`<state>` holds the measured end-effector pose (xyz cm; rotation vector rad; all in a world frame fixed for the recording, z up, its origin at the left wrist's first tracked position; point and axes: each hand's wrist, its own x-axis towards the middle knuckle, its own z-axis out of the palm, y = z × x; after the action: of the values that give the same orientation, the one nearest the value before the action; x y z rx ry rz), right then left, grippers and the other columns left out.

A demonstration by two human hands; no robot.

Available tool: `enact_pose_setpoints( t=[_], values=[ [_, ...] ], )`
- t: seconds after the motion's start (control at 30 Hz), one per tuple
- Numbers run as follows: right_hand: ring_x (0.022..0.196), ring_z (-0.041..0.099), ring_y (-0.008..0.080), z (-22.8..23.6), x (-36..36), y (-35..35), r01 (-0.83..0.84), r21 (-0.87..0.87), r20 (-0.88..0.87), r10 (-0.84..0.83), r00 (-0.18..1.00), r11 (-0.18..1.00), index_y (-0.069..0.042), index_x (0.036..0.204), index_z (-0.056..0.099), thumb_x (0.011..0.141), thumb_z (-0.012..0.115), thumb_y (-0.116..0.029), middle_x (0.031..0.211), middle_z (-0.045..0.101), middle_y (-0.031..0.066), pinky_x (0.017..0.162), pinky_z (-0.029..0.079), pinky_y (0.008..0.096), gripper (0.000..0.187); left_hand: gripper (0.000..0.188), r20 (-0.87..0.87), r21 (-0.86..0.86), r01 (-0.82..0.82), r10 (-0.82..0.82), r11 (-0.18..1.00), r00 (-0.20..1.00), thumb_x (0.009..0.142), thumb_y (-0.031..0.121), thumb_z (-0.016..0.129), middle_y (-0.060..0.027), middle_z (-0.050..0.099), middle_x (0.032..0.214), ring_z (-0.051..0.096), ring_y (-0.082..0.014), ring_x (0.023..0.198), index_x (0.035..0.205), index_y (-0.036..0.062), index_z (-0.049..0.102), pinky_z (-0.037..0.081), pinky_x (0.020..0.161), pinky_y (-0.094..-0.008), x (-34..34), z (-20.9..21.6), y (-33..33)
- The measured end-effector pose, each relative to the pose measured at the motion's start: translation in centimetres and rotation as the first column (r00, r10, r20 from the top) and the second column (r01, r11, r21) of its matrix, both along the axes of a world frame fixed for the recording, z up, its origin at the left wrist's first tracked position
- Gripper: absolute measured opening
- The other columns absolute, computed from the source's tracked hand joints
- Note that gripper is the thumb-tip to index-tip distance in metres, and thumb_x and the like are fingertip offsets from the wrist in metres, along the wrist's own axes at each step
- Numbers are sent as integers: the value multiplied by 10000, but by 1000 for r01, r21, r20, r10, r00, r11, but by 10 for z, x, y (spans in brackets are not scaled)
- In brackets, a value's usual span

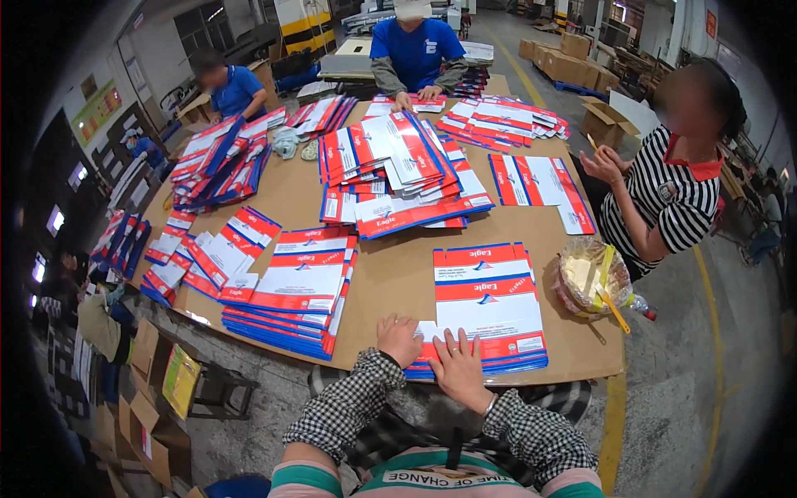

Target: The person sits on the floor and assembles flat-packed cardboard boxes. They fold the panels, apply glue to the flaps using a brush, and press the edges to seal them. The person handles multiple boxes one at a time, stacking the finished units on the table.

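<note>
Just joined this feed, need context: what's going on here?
The person's right hand lies flat, fingers spread, on a stack of red, white and blue sheets; the left hand is at its left edge. Other stacks spread over the table. Directly across, a co-worker in blue has hands at more sheets. A bowl holding a yellow-handled tool sits at right.
</note>
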<state>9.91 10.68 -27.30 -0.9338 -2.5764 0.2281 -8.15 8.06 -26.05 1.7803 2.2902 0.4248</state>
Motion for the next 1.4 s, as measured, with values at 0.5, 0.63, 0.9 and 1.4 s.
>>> enact_pose_setpoints(
  t=[0.5,0.63,0.9,1.4],
  values=[
    [1361,297,377,0,0,-1,51,-80,7,-51,999,995,-39,1344,484,921,496,-403,1399,459,166,1111,140,593,557,555,153,-191,-38,68,981,986,736,297,733,-212,530,1127,560,-363,1070,1198,25,588,473,916,-398,-11,18,11],
    [1359,300,379,1,1,0,48,-75,1,-48,999,996,-29,1328,500,920,500,-400,1399,458,168,1110,142,593,551,480,141,-225,-118,152,967,978,736,277,728,-200,516,1140,576,-358,1041,1107,-3,607,479,907,-407,-9,22,19],
    [1346,316,386,2,2,1,45,-93,-51,-50,997,995,-16,1295,528,912,521,-379,1379,472,182,1108,150,594,528,454,232,-73,-189,201,979,952,718,278,750,-169,536,1106,571,-334,1038,1056,5,617,478,890,-399,-12,-3,13],
    [1337,334,389,-2,-1,3,52,-73,-66,-57,996,996,-32,1306,514,900,549,-386,1368,485,176,1095,184,598,540,432,268,-312,-104,192,945,944,664,267,790,-211,563,1086,563,-347,1061,979,37,603,465,909,-380,-27,5,41]
  ],
)
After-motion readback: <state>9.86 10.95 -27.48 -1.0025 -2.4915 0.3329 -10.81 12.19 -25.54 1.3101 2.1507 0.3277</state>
